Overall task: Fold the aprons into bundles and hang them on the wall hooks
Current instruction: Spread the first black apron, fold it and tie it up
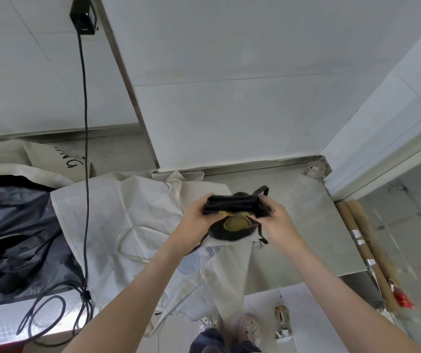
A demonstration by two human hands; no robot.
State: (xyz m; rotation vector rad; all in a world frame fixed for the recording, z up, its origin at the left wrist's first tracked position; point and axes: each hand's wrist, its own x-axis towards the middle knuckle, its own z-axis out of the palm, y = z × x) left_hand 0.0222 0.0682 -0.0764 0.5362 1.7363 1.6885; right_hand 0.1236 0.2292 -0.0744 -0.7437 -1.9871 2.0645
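A black apron bundle (232,205), folded tight with a yellow patch showing underneath, is held above the steel counter (306,225). My left hand (195,215) grips its left end and my right hand (277,220) grips its right end. Black straps hang from the bundle on both sides. Under it a white apron (128,215) lies spread flat on the counter with its neck loop showing. A dark grey apron (13,233) lies crumpled at the left. No wall hook is in view.
A black box (83,15) is fixed on the white tiled wall, and its black cable (86,149) runs down to a coil on the counter's front edge. Cardboard tubes (367,250) lean at the right. My shoes and the floor show below.
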